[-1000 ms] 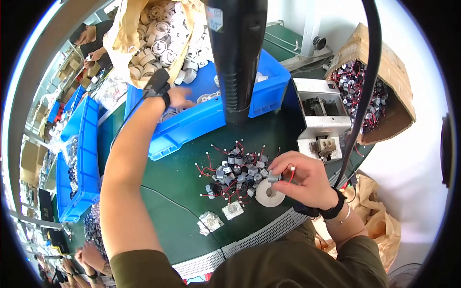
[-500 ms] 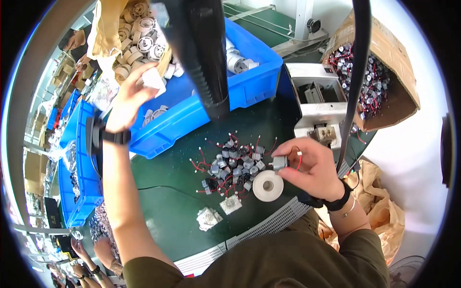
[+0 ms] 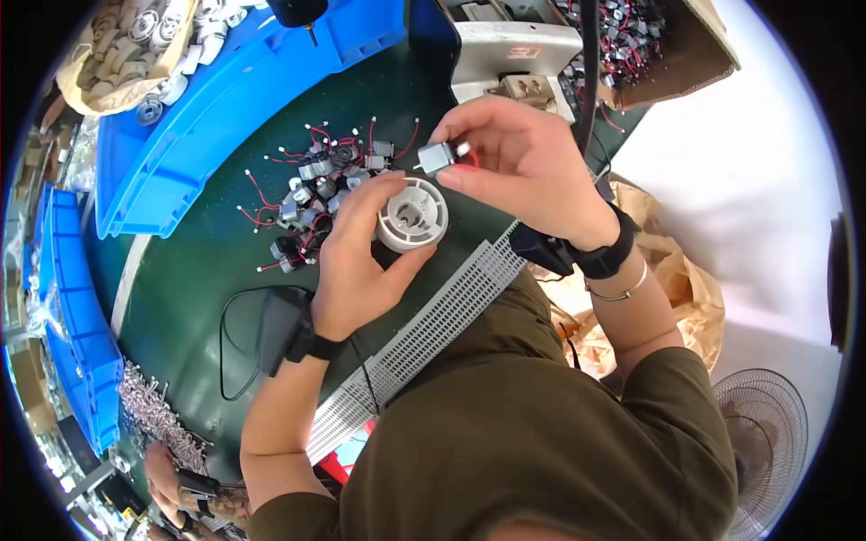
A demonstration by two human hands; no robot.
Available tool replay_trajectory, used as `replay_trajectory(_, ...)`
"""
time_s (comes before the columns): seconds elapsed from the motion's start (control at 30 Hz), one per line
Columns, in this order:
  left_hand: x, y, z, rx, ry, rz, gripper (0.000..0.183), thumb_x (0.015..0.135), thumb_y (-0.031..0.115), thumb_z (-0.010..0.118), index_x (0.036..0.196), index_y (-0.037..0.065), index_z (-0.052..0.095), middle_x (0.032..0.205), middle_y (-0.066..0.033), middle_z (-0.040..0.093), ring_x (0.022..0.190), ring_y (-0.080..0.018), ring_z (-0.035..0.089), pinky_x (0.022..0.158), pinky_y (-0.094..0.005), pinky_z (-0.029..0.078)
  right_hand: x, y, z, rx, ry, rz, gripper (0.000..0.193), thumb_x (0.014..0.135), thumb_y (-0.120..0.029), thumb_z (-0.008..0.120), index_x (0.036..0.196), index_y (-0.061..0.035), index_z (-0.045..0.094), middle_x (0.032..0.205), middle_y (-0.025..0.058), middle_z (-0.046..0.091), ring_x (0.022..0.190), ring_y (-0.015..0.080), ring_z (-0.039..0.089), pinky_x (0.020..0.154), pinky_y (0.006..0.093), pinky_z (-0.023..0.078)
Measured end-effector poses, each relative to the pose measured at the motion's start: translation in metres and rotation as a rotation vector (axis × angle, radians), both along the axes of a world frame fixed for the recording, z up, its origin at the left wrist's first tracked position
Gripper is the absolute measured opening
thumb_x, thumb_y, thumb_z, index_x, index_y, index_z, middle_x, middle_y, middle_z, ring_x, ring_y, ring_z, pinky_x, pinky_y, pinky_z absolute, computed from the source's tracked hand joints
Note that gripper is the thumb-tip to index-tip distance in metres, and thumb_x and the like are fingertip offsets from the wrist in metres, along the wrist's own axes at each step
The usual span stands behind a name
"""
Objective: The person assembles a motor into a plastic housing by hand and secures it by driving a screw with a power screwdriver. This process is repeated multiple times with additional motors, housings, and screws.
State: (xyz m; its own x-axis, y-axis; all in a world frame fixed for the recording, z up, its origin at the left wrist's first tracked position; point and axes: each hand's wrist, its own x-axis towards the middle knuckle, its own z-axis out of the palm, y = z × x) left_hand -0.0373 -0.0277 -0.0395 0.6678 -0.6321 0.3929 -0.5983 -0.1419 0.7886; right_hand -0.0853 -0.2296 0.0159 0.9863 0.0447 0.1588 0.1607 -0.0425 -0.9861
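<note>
My left hand (image 3: 365, 261) curls round a white, round plastic housing (image 3: 391, 236), fingers on its far side and thumb on its near side. The housing's hollow, ribbed inside faces up. Just to the right, my right hand (image 3: 537, 171) pinches a small grey motor (image 3: 437, 158) between thumb and fingers. Its thin shaft points left toward the housing, and a red wire with a white plug shows by my fingers. Motor and housing are close but apart. Beyond my left hand lies a loose pile of similar motors (image 3: 311, 191) with red wires, partly hidden by that hand.
A blue bin (image 3: 216, 117) and a bag of white round parts (image 3: 117, 68) stand far left. A black tool (image 3: 299, 11) with a thin tip hangs above. A grey machine (image 3: 516, 50) and a cardboard box (image 3: 695, 77) of motors are far right. Screws (image 3: 162, 419) lie near a co-worker's hand (image 3: 162, 478).
My left hand has come from above the blue bin to the round housing; the white piece it held is out of sight. The motor stays in my right hand. The view has shifted.
</note>
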Motion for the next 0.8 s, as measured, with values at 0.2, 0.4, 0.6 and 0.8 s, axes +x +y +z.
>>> replay_trajectory(0.2, 0.001, -0.004, -0.012, -0.01, -0.008, -0.01, 0.058, 0.063, 0.006, 0.078, 0.115, 0.002, 0.053, 0.12, -0.0158, 0.056, 0.113, -0.034, 0.053, 0.093, -0.0399, 0.043, -0.002, -0.001, -0.011, -0.501, -0.169, 0.106, 0.027, 0.077, 0.002, 0.066, 0.104, -0.0033, 0.06, 0.095, 0.0052, 0.059, 0.079, 0.0133, 0.058, 0.072, 0.0267, 0.049)
replay_trajectory(0.4, 0.001, -0.002, -0.017, -0.078, -0.036, -0.023, 0.065, 0.064, 0.005, 0.079, 0.121, -0.001, 0.048, 0.12, -0.0176, 0.054, 0.113, -0.0321, 0.054, 0.093, -0.0377, 0.044, 0.011, 0.007, -0.014, -0.812, -0.387, 0.182, 0.021, 0.074, -0.006, 0.068, 0.093, -0.005, 0.059, 0.088, 0.0058, 0.058, 0.083, 0.0238, 0.057, 0.071, 0.0324, 0.048)
replay_trajectory(0.6, 0.002, 0.005, -0.005, -0.066, 0.097, -0.026, 0.073, 0.063, 0.008, 0.082, 0.125, 0.0, 0.046, 0.116, -0.0173, 0.056, 0.106, -0.0313, 0.057, 0.089, -0.0361, 0.047, 0.024, 0.006, 0.003, -0.944, -0.526, 0.323, 0.025, 0.079, -0.011, 0.065, 0.101, -0.0029, 0.058, 0.101, 0.0087, 0.056, 0.093, 0.0245, 0.056, 0.077, 0.0308, 0.048)
replay_trajectory(0.8, 0.005, 0.007, -0.013, -0.025, -0.333, -0.068, 0.037, 0.064, 0.009, 0.081, 0.096, 0.0, 0.066, 0.116, -0.0197, 0.057, 0.099, -0.0316, 0.061, 0.081, -0.0353, 0.052, 0.118, 0.074, 0.078, -0.06, -0.841, -0.343, 0.034, 0.079, -0.017, 0.071, 0.103, 0.0028, 0.056, 0.094, 0.0067, 0.06, 0.081, 0.0131, 0.057, 0.073, 0.0278, 0.047)
